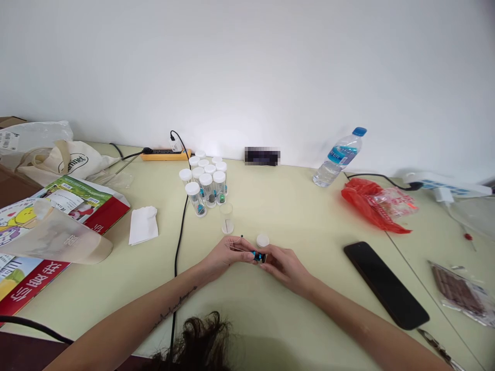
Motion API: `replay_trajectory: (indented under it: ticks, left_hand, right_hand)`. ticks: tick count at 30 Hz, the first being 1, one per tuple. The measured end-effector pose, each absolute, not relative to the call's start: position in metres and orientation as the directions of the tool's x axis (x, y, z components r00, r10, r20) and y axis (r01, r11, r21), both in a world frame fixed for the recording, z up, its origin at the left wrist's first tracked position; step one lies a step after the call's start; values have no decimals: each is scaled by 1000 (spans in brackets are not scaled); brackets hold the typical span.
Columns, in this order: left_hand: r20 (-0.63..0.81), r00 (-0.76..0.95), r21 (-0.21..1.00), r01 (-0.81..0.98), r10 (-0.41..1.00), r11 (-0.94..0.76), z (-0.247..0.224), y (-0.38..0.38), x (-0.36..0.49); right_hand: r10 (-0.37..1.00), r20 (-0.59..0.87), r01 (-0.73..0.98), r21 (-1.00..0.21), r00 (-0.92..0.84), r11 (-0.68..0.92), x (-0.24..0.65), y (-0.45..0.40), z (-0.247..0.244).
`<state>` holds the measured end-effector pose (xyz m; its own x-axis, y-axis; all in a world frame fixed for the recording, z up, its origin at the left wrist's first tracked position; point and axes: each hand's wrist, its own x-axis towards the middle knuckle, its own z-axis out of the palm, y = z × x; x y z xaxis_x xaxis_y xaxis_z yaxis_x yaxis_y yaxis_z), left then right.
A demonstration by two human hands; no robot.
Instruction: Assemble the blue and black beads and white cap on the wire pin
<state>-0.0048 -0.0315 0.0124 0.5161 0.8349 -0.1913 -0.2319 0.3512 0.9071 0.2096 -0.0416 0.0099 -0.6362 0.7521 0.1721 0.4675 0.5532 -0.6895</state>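
Note:
My left hand (229,256) is closed, its thumb and fingers pinching one end of a small shiny blue-and-black piece (259,256). From the other side the fingertips of my right hand (285,265) grip the same piece. Thin pale wire-like strands (233,243) stick out over the left fingers, with a small dark tip beside them. Just beyond the right fingers lies a round white cap (262,240). An uncapped clear tube (227,218) stands beyond the left hand. Behind it, several white-capped clear tubes (200,200) are grouped, some with small blue, green or dark contents.
A black cable (179,242) crosses the table left of the hands, near a folded white tissue (143,225). Bags and a translucent jug (69,239) crowd the far left. To the right are a water bottle (335,157), a red plastic bag (363,206) and a black phone (386,285).

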Motion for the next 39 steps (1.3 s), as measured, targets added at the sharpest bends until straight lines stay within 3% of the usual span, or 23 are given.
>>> replay_trajectory:
  ticks: [39]
  left_hand:
    - [-186, 544, 903, -233, 818, 360, 12, -32, -6]
  right_hand:
    - [740, 175, 463, -681, -650, 568, 210, -41, 7]
